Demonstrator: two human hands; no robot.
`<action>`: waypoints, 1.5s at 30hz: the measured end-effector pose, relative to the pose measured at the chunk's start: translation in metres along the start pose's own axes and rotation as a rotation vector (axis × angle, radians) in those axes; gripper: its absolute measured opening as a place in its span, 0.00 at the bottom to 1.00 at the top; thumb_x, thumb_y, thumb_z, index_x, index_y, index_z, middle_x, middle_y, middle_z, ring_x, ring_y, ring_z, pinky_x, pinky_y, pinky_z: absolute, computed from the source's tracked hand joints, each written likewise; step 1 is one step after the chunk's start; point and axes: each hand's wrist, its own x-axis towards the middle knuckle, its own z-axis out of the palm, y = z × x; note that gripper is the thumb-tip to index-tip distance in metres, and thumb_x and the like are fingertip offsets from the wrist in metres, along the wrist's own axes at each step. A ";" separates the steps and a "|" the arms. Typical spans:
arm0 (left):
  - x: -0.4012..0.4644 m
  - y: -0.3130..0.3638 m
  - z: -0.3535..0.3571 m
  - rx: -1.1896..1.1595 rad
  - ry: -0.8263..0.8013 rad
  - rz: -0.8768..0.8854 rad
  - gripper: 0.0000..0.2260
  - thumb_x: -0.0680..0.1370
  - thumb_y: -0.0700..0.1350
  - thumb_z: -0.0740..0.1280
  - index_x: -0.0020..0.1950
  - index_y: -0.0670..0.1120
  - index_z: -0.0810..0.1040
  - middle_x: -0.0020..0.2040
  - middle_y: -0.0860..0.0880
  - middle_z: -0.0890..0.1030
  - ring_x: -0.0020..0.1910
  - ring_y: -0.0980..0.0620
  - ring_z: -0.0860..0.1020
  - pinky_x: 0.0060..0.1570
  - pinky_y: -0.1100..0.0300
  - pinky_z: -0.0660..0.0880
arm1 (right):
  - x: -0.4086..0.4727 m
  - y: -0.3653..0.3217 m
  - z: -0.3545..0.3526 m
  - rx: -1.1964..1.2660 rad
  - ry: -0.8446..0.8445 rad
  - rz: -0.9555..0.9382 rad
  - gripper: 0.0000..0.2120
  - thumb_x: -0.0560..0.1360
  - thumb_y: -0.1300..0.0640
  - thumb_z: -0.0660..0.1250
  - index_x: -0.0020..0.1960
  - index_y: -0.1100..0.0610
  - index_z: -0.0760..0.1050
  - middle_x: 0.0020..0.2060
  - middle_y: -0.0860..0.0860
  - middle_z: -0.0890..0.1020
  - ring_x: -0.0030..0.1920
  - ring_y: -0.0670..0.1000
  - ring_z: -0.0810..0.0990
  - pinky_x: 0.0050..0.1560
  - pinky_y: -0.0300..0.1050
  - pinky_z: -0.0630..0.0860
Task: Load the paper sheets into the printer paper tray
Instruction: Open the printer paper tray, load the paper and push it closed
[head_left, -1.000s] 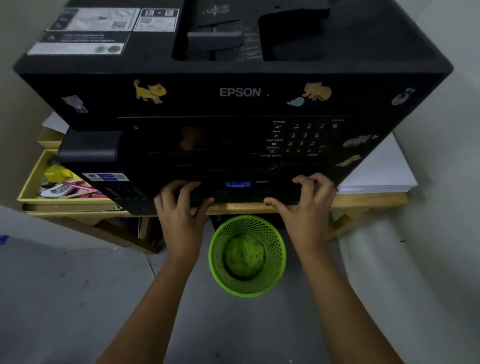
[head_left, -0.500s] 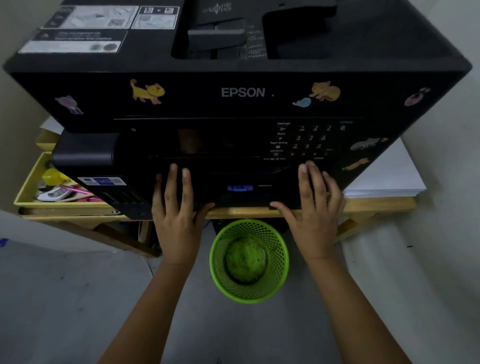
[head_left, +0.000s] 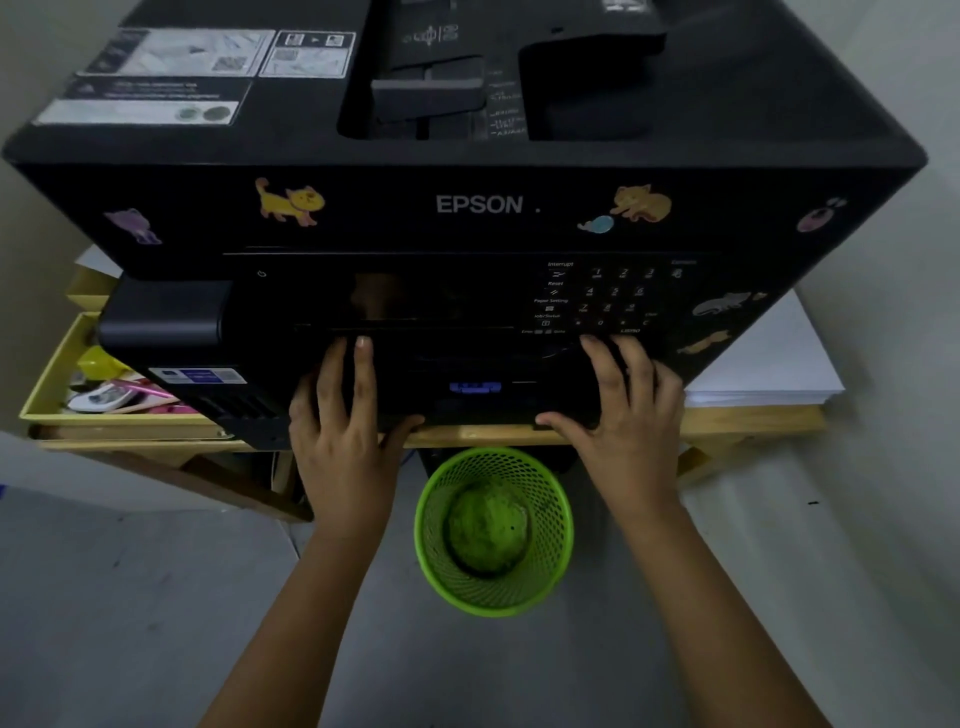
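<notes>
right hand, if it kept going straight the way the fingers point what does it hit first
The right hand lies flat on the printer's lower front panel, fingers pointing up and away. Sliding straight on, the fingertips would probably meet the number keypad on the control panel first, though the depth between them is hard to judge.

Both bare forearms are being extended forward and upward from the lower edge of the view, set well apart and angled slightly toward each other. The left hand (head_left: 343, 431) is being held palm down with its fingers (head_left: 362, 374) stretched forward, flat and close together, while the thumb is being spread out to the right. The right hand (head_left: 623, 426) is being held in a mirrored pose, palm down, its fingers (head_left: 610, 371) stretched forward and slightly fanned, the thumb being spread out to the left. Nothing is being gripped by either hand; both wrists are being kept nearly straight.
</notes>
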 end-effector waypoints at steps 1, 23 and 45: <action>0.001 0.000 -0.001 0.009 -0.004 -0.002 0.39 0.80 0.62 0.71 0.84 0.45 0.63 0.80 0.41 0.68 0.73 0.32 0.71 0.72 0.41 0.66 | 0.000 0.000 -0.001 -0.003 -0.010 0.004 0.47 0.70 0.31 0.78 0.81 0.47 0.64 0.76 0.51 0.68 0.62 0.64 0.75 0.63 0.63 0.76; 0.015 0.007 0.012 0.015 0.018 -0.113 0.33 0.76 0.60 0.76 0.75 0.47 0.70 0.72 0.39 0.71 0.60 0.36 0.70 0.55 0.38 0.70 | 0.013 -0.009 0.007 -0.081 0.056 0.058 0.40 0.71 0.31 0.78 0.73 0.48 0.68 0.67 0.54 0.67 0.54 0.59 0.67 0.54 0.59 0.77; 0.006 0.014 -0.061 -0.034 -0.401 -0.029 0.49 0.78 0.65 0.69 0.87 0.50 0.42 0.86 0.45 0.54 0.76 0.36 0.68 0.73 0.41 0.70 | -0.001 -0.048 -0.052 -0.089 -0.346 0.154 0.51 0.79 0.38 0.71 0.89 0.51 0.45 0.87 0.56 0.54 0.76 0.64 0.69 0.76 0.64 0.71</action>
